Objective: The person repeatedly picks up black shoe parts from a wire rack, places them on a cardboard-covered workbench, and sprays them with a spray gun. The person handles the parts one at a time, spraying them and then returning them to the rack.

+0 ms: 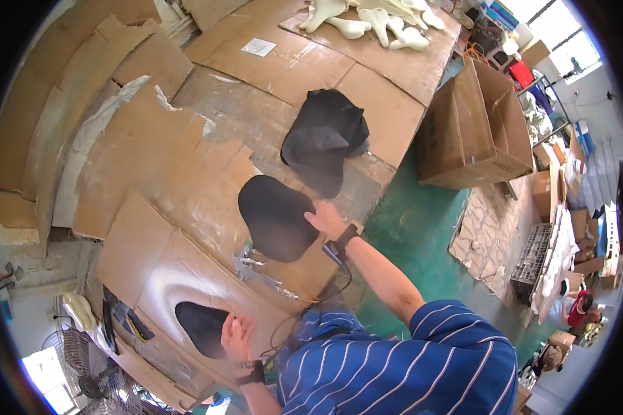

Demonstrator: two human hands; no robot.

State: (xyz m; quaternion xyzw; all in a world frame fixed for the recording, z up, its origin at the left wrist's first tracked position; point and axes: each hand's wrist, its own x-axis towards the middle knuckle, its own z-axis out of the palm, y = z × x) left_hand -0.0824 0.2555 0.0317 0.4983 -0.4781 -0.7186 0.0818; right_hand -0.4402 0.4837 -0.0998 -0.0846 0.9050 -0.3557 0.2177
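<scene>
My right hand (327, 220) pinches the right edge of a black, saddle-shaped piece of sheet material (277, 218) on the cardboard-covered table. My left hand (237, 337) has its fingers apart, beside the right edge of a smaller-looking black piece (199, 328); whether it touches that piece is unclear. A pale, whitish band on the cardboard curves around this piece. Between the two pieces lies a metal tool that looks like a spray gun (256, 271). Farther off, a pile of similar black sheets (322, 138) lies on the table.
Several cream-coloured moulded shapes (374, 24) lie at the table's far end. A large open cardboard box (471, 128) stands on the green floor to the right. Torn cardboard (145, 152) covers the left side. A fan (86, 377) is at lower left. Other people (578, 311) are far right.
</scene>
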